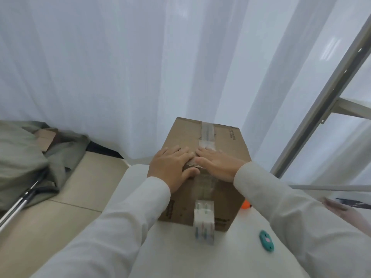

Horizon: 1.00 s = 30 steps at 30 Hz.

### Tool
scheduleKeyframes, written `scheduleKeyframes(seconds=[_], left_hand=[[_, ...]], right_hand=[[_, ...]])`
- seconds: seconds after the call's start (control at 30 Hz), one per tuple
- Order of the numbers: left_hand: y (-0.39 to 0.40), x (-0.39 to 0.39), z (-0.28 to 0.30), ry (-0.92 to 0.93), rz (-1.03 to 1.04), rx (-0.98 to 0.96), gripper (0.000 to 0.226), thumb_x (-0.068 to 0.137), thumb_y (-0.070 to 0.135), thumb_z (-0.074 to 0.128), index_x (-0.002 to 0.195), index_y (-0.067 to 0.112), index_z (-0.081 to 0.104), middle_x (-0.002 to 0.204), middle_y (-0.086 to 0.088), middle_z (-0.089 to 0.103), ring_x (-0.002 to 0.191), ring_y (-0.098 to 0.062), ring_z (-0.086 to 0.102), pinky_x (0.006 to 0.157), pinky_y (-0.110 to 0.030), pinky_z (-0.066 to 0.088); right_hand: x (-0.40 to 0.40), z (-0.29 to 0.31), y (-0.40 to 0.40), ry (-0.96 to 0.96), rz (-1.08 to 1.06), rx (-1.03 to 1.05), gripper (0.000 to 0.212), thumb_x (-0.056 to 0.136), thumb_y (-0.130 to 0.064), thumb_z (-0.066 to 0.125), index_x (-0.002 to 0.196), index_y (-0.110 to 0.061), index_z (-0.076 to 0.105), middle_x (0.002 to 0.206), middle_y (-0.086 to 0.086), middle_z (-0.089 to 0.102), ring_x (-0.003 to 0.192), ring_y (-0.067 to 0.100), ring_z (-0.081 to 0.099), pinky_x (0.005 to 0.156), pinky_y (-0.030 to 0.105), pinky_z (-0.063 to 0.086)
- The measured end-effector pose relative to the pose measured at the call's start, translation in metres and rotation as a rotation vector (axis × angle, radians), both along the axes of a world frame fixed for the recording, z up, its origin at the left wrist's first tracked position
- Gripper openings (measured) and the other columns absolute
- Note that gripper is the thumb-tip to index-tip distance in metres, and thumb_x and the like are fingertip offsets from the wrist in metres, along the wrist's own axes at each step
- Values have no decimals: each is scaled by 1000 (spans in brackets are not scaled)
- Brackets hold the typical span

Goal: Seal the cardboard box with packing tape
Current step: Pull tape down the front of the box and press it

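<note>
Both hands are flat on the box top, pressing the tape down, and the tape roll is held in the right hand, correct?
Not quite. The head view shows the tape roll hanging against the box front, held by neither the left hand nor the right hand.

A white table (176, 247) carries a cardboard box (226, 145) standing closed near its far edge. A small teal object (266, 240) lies on the tabletop, near the box's right corner, and a bit of something orange (245, 205) shows just beside the box.
</note>
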<state>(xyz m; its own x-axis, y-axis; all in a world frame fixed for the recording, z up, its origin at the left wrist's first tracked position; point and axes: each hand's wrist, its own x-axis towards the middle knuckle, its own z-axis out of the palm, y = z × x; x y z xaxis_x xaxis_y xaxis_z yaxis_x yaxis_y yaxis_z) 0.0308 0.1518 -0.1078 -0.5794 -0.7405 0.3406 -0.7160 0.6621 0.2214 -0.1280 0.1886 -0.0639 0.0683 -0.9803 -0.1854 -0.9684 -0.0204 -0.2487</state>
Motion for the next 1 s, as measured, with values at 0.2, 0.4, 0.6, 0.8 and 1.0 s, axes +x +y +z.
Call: scheduleKeyframes(seconds=[0.2, 0.4, 0.6, 0.8, 1.0], left_hand=[[4, 2, 2, -25, -11, 20, 54, 91, 55, 34, 141, 34, 32, 152, 16, 25, 142, -8, 15, 113, -28, 6], [5, -1, 3, -25, 22, 52, 50, 92, 52, 34, 139, 36, 34, 152, 16, 26, 141, -8, 16, 113, -28, 7], [6, -2, 0, -35, 42, 55, 55, 91, 53, 36, 142, 34, 30, 153, 13, 24, 142, -8, 14, 114, -31, 6], [23, -1, -1, 372, 3, -288, 38, 83, 43, 48, 106, 16, 64, 108, -2, 64, 106, -15, 41, 89, -37, 42], [63, -11, -10, -6, 220, 578, 71, 74, 75, 42, 107, 13, 56, 103, -6, 63, 93, -24, 58, 80, -33, 49]], right_hand=[[-3, 5, -21, -14, -101, 14, 58, 96, -50, 6, 148, -25, 15, 158, -3, 8, 145, 10, 1, 117, 47, -7], [8, 11, -19, -67, -190, 56, 68, 91, -61, 6, 146, -24, 23, 154, 0, 23, 143, 24, 14, 116, 46, 5], [6, 15, 29, -338, -233, -23, 65, 91, -63, 16, 137, -26, 43, 151, 3, 33, 139, 23, 26, 115, 39, 12], [10, 27, 30, -519, -255, 63, 81, 93, -57, 3, 133, 2, 41, 144, 25, 31, 135, 34, 28, 111, 35, 16], [13, 22, 33, -536, -298, 33, 79, 91, -63, 15, 113, 1, 57, 87, 21, 49, 86, 32, 42, 84, 29, 33]])
